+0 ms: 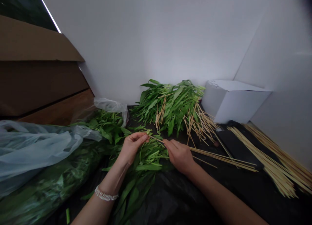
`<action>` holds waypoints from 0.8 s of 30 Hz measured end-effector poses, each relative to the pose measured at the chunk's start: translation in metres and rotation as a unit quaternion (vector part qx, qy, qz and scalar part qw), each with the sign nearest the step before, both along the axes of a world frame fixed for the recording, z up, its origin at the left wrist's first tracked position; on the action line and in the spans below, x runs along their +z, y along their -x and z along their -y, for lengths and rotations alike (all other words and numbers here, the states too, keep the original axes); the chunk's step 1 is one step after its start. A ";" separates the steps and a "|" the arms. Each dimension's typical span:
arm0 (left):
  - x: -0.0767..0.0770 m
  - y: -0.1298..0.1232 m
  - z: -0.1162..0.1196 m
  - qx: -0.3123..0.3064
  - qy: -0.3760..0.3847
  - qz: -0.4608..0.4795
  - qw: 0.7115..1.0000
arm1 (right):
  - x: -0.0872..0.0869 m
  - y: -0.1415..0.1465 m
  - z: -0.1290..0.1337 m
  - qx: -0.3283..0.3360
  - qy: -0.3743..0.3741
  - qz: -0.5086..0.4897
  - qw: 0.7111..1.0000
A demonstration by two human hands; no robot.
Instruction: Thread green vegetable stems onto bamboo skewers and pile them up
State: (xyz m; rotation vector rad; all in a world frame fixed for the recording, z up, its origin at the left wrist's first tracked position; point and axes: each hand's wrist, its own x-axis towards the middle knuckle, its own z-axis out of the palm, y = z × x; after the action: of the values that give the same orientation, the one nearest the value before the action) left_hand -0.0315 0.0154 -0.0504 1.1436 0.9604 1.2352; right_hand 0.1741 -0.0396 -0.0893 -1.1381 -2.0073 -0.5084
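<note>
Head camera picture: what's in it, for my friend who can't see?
A person's left hand pinches a bit of green stem at the end of a thin stick, which the right hand holds. Behind lies a leafy heap with sticks poking out; a white box and more sticks are right, a plastic bag left.

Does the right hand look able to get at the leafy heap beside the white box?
Probably yes: nothing tall stands between the right hand and the leafy heap. It holds a thin stick, though, so it may need to let go first.
</note>
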 end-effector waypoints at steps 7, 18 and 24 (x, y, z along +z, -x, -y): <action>-0.002 -0.003 0.002 -0.037 0.011 -0.003 0.999 | -0.003 0.000 0.001 0.001 -0.010 0.006 1.000; 0.001 -0.011 0.012 -0.115 -0.003 -0.085 0.990 | -0.003 0.007 0.003 0.012 -0.032 0.022 0.999; 0.006 -0.010 0.011 -0.122 -0.066 -0.156 0.978 | 0.005 -0.001 0.001 -0.033 -0.036 -0.006 0.999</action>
State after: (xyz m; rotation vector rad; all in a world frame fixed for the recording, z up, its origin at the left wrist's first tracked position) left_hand -0.0213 0.0042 -0.0440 1.5454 0.9440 0.9482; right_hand 0.1753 -0.0404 -0.0839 -1.1636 -1.9306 -0.6000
